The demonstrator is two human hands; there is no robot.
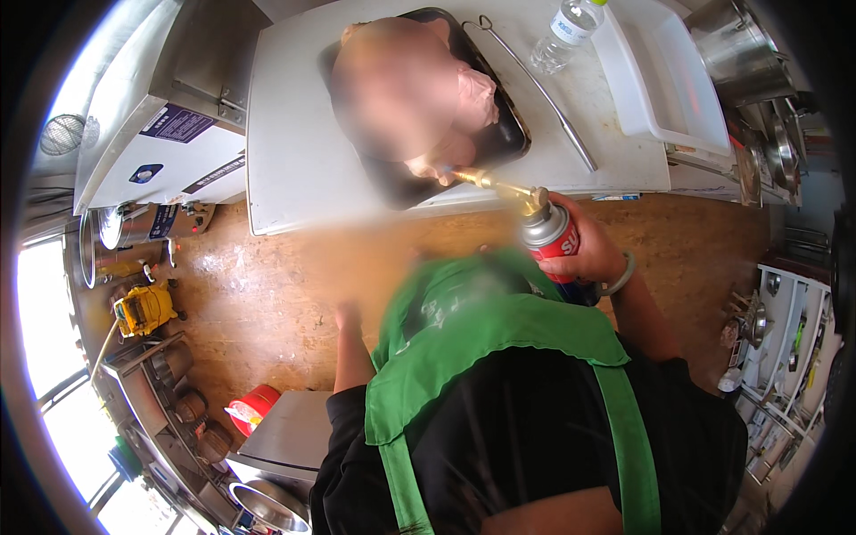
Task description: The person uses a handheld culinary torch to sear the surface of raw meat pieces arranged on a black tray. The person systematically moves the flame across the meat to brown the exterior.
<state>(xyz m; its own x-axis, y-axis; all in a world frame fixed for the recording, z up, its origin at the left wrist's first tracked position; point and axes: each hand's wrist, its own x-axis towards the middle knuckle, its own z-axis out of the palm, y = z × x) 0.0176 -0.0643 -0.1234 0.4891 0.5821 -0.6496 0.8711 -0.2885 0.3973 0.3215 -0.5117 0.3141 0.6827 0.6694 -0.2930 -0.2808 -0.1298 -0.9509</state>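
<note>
My right hand grips the red-and-silver gas canister of a blowtorch. The brass torch head points left, with a small flame at its nozzle close to the near edge of a large piece of raw pink meat. A blur hides much of that meat's middle, so its exact cut cannot be told. It rests in a dark rectangular baking tray on the white worktop. My left hand hangs low beside the green apron, away from the worktop; its fingers are blurred.
A steel rod with a looped end lies right of the tray. Beyond it are a clear plastic water bottle and a white plastic tub. A steel cabinet borders the left. A yellow wheeled machine stands on the brown floor.
</note>
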